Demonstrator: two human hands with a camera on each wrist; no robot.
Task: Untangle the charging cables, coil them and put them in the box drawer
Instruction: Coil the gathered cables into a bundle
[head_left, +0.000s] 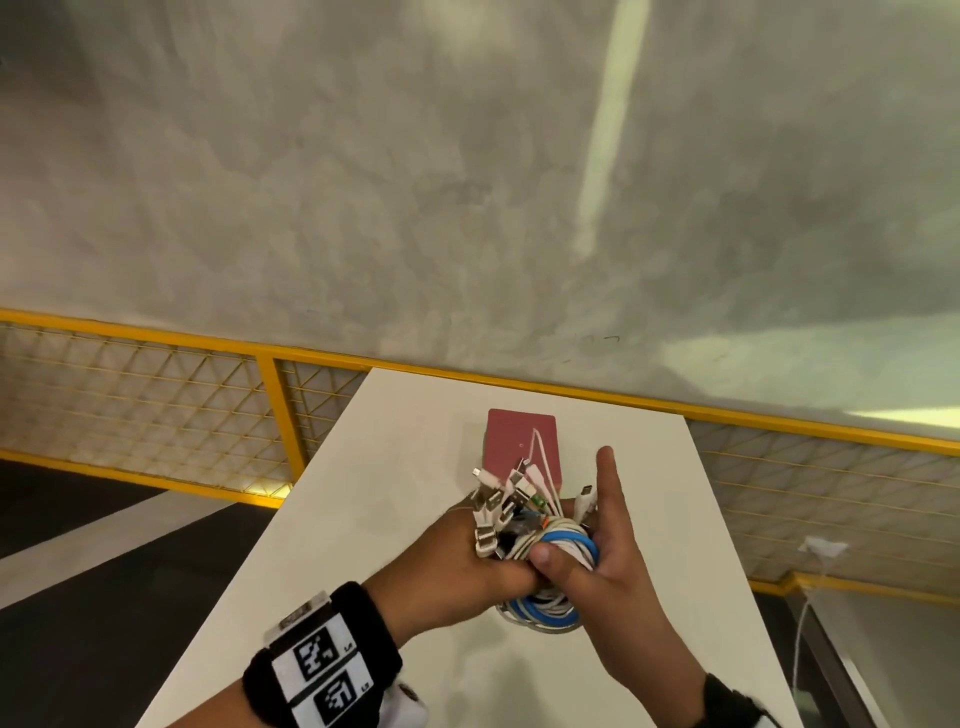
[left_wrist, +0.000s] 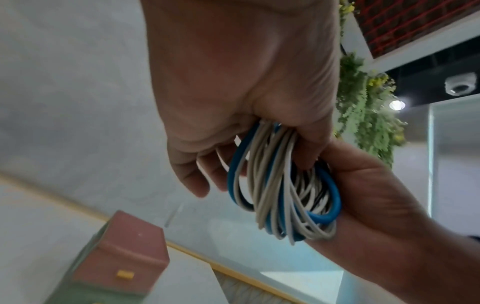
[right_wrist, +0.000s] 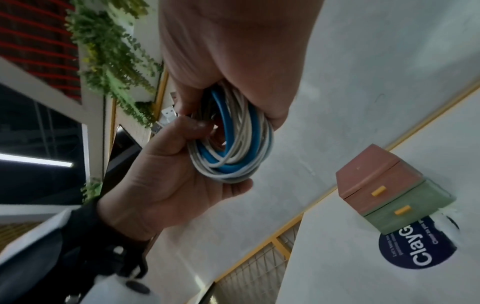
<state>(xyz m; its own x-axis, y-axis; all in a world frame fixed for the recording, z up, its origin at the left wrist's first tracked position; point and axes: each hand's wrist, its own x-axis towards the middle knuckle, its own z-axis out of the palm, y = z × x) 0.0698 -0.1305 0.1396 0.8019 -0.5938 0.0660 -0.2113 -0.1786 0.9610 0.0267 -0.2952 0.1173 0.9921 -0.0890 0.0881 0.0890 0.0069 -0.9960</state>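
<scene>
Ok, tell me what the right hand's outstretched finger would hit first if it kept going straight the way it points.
Probably nothing on the table: the right hand points its finger just right of the pink box, towards the yellow rail. Depth is unclear.

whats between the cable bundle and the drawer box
Only bare table, seen in the right wrist view; the cable bundle is held up clear of the drawer box.

A coil of blue and white cables (right_wrist: 233, 144) is gripped between both hands: the right hand (right_wrist: 233, 51) from above, the left hand (right_wrist: 161, 174) from below, its thumb hooked over the loops. On the white tabletop (right_wrist: 363, 267) a pink-and-green drawer box (right_wrist: 384, 185) stands near the yellow-trimmed edge, both yellow-handled drawers closed, beside a dark round sticker (right_wrist: 415, 255).
</scene>
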